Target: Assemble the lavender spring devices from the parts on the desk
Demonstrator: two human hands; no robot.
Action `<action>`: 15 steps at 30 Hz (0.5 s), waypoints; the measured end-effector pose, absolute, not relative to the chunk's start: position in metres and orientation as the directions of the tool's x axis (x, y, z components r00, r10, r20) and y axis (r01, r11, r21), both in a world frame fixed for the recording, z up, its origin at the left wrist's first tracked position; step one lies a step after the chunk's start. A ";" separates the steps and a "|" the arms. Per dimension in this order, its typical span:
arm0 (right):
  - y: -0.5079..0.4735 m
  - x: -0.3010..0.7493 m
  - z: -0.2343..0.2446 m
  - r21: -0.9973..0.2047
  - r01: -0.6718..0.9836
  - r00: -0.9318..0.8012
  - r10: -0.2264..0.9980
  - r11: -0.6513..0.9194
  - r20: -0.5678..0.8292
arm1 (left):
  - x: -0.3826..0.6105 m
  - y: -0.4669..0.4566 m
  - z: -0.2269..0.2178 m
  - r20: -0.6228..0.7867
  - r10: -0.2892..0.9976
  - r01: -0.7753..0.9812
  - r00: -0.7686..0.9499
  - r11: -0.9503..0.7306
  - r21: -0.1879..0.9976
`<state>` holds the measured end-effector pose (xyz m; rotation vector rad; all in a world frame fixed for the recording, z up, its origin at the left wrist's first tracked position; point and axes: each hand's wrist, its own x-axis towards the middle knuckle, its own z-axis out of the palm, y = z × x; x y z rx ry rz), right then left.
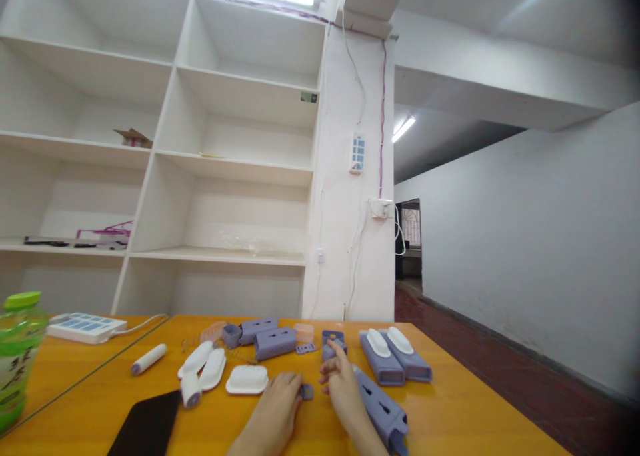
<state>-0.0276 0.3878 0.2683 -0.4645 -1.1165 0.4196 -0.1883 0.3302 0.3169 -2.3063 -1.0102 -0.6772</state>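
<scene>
Low over the table, my left hand (280, 403) has its fingers bent down with the tips at a small purple plastic piece (308, 393), which it appears to pinch against the tabletop. My right hand (343, 388) is empty, with the index finger stretched forward and the other fingers loosely curled. Just beyond that finger lie purple box-like parts (333, 338). A long purple plastic housing (383, 403) with dark slots lies beside my right wrist. To the left of my left hand sits a white rounded cover (247, 379).
Two purple housings (383, 368) topped with white oval pieces stand at right. Farther back lie slotted purple housings (275, 343). White covers (213, 369), white rollers (150, 359), a black flat object (146, 426) and a green-capped bottle (19, 359) occupy the left. White shelving (240, 256) rises behind.
</scene>
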 end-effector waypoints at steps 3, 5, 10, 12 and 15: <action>0.386 -0.025 0.268 -0.567 -0.118 0.323 0.571 0.815 0.755 | -0.198 0.330 0.322 0.613 0.541 0.790 0.576 -0.560 -0.249; 0.383 -0.026 0.267 -0.590 -0.127 0.269 0.600 0.798 0.754 | -0.204 0.330 0.327 0.618 0.560 0.808 0.552 -0.543 -0.230; 0.376 -0.038 0.262 -0.674 -0.087 0.102 0.680 0.733 0.726 | -0.208 0.334 0.328 0.634 0.626 0.859 0.454 -0.495 -0.127; 0.374 -0.042 0.260 -0.700 -0.032 0.048 0.701 0.713 0.712 | -0.206 0.335 0.327 0.637 0.654 0.873 0.408 -0.483 -0.064; 0.366 -0.042 0.260 -0.670 0.075 0.058 0.667 0.739 0.742 | -0.204 0.336 0.326 0.649 0.666 0.870 0.367 -0.493 0.014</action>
